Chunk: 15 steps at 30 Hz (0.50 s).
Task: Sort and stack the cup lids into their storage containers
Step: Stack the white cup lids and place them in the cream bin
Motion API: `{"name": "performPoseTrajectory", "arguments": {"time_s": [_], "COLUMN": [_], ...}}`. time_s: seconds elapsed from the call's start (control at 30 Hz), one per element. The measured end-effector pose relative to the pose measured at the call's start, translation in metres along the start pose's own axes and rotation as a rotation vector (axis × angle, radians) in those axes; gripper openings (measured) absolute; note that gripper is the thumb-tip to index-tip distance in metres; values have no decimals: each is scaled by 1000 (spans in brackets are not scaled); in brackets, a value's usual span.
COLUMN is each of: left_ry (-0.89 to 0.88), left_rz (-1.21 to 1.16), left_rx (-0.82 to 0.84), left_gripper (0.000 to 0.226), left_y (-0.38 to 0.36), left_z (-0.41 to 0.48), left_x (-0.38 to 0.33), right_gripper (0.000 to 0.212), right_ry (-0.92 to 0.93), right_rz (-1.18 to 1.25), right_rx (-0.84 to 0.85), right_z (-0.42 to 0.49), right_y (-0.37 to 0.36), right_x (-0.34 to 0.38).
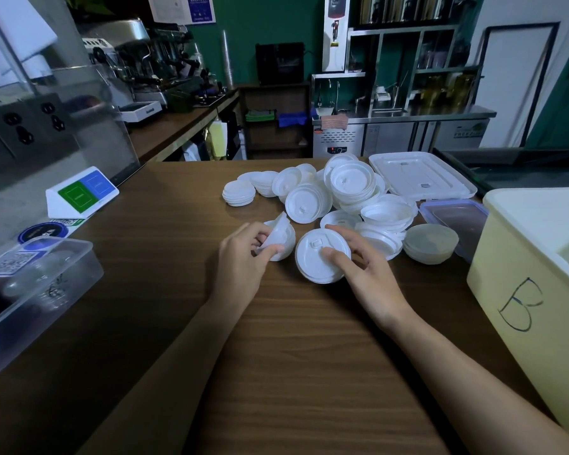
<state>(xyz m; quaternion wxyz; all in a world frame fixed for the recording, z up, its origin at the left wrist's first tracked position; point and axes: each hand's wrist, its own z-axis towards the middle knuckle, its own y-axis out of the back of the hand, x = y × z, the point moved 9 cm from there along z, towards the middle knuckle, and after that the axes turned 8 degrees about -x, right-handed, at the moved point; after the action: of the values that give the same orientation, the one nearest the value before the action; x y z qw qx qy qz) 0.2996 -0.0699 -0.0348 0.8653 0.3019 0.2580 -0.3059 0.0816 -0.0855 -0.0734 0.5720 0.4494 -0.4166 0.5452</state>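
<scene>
A heap of white cup lids lies on the far middle of the wooden counter. My left hand grips a small stack of white lids, with one lid tilted up on top. My right hand holds a larger stack of flat white lids, thumb on its top and fingers round its far rim. A stack of translucent lids sits to the right of the heap. A cream bin marked "B" stands at the right. A clear plastic container stands at the left.
A white bin cover lies behind the heap, and a small blue-rimmed box sits beside the cream bin. A green and blue sign stand and round stickers lie at the left. An acrylic screen rises behind them.
</scene>
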Motion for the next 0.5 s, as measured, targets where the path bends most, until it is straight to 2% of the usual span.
{"name": "performPoseTrajectory", "arguments": {"time_s": [0.13, 0.27, 0.33, 0.43, 0.5], "left_ry": [-8, 171, 295, 484, 532], "left_rz": [-39, -203, -359, -611, -669], "left_rx": [-105, -165, -163, -58, 77], "left_gripper": [22, 26, 31, 29, 28], "left_y": [14, 20, 18, 3, -10], "left_z": [1, 2, 1, -3, -8], "left_x": [-9, -1, 6, 8, 4], "right_gripper": [34, 37, 37, 37, 36], "right_ry": [1, 5, 16, 22, 31], "right_rz": [13, 47, 47, 76, 92], "right_rx": [-16, -23, -10, -3, -5], "right_z": [0, 0, 0, 0, 0], "right_y": [1, 3, 2, 1, 2], "right_x": [1, 3, 5, 7, 8]}}
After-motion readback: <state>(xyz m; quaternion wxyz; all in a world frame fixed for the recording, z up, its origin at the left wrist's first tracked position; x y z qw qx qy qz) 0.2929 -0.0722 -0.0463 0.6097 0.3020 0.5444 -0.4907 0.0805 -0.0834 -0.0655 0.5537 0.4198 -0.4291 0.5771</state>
